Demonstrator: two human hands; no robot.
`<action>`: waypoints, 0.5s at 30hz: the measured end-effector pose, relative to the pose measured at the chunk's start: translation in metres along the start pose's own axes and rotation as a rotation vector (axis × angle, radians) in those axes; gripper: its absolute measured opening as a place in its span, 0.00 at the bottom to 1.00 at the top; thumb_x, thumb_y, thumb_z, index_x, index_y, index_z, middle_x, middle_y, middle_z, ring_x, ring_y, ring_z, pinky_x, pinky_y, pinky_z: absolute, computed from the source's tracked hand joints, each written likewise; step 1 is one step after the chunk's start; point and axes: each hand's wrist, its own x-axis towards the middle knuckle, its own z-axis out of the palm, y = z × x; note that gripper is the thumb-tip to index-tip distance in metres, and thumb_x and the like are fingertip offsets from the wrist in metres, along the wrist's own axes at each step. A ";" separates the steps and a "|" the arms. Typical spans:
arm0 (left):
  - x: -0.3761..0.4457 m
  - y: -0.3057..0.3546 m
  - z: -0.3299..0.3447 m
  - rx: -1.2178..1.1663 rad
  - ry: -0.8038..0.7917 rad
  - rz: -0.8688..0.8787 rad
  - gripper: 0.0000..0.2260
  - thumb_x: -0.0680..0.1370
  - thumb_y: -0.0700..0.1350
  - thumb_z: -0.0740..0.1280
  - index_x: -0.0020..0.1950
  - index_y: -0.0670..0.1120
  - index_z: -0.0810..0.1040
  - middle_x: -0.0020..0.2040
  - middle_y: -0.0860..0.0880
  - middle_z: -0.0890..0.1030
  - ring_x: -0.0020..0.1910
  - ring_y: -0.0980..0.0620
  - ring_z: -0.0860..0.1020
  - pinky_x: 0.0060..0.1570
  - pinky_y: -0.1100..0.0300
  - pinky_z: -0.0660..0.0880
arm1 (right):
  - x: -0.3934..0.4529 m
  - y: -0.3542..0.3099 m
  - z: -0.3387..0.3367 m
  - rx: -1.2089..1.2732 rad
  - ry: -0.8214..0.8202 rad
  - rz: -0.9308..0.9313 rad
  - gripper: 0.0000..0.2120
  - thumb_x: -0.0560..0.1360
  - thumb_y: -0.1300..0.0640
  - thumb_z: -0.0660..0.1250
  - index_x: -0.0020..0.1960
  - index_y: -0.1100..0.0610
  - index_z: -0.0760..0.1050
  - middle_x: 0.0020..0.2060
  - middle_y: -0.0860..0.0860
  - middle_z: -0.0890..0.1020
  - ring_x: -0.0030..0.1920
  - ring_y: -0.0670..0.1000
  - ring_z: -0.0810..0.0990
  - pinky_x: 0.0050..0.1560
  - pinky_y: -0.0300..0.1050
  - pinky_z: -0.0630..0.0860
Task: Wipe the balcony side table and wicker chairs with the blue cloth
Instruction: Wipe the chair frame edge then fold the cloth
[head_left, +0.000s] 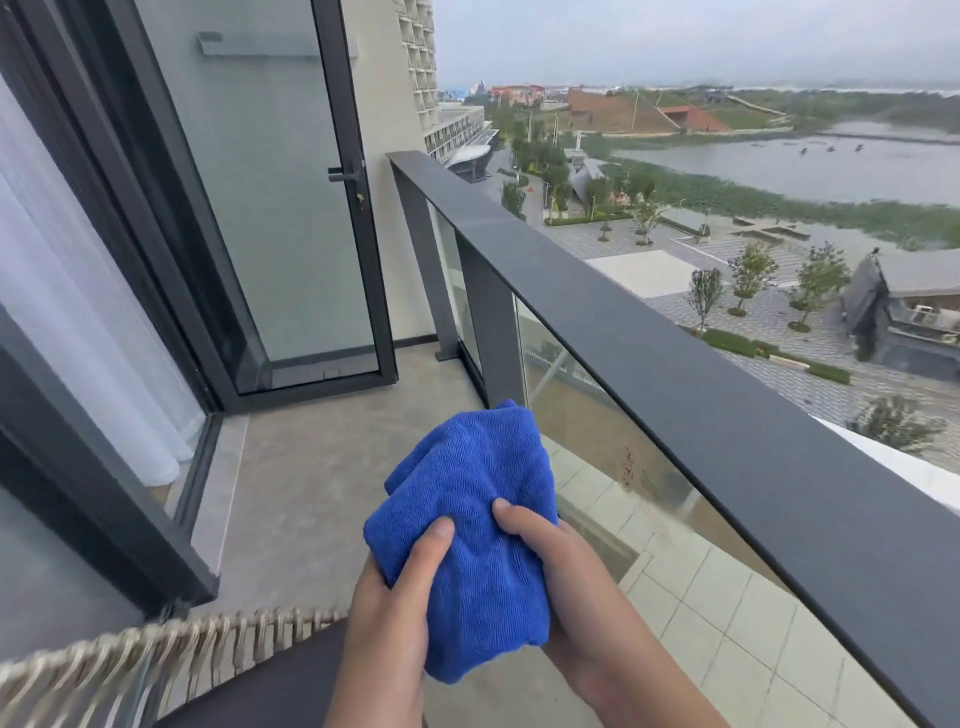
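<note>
1. We see both hands raised in front of the body, above the wicker chair (171, 644) edge.
2. Left hand (387, 618): grip clenched on the blue cloth (467, 530), thumb pressed into its front.
3. Right hand (576, 597): grip grasping the same cloth from the right side, thumb on top.
4. Cloth is bunched, held in the air near the glass railing (675, 332).
5. No containers visible.

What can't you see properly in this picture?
- Wicker chair: head view, cut off by the bottom edge, blurred; only its rim shows.
- Side table: not in view.
- Fingers of both hands: left hand and right hand curl behind the blue cloth, which hides them.
</note>
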 end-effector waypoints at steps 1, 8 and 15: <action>0.003 0.002 -0.001 -0.001 0.019 0.010 0.31 0.61 0.53 0.84 0.62 0.50 0.82 0.55 0.45 0.87 0.54 0.42 0.86 0.58 0.44 0.79 | 0.009 -0.002 -0.001 -0.001 -0.013 0.024 0.16 0.81 0.52 0.65 0.64 0.59 0.80 0.56 0.58 0.87 0.58 0.59 0.86 0.68 0.61 0.76; 0.010 0.020 -0.040 0.018 0.282 0.117 0.21 0.70 0.55 0.80 0.62 0.56 0.82 0.57 0.52 0.87 0.57 0.49 0.85 0.62 0.43 0.78 | 0.074 0.004 0.036 -0.080 -0.272 0.168 0.18 0.80 0.50 0.65 0.65 0.58 0.80 0.56 0.56 0.87 0.56 0.58 0.86 0.58 0.55 0.81; -0.016 0.025 -0.111 -0.126 0.595 0.162 0.25 0.69 0.54 0.81 0.64 0.55 0.81 0.58 0.50 0.87 0.57 0.47 0.85 0.63 0.41 0.77 | 0.091 0.051 0.115 -0.222 -0.513 0.375 0.17 0.78 0.49 0.67 0.62 0.58 0.81 0.54 0.57 0.87 0.55 0.58 0.87 0.59 0.57 0.81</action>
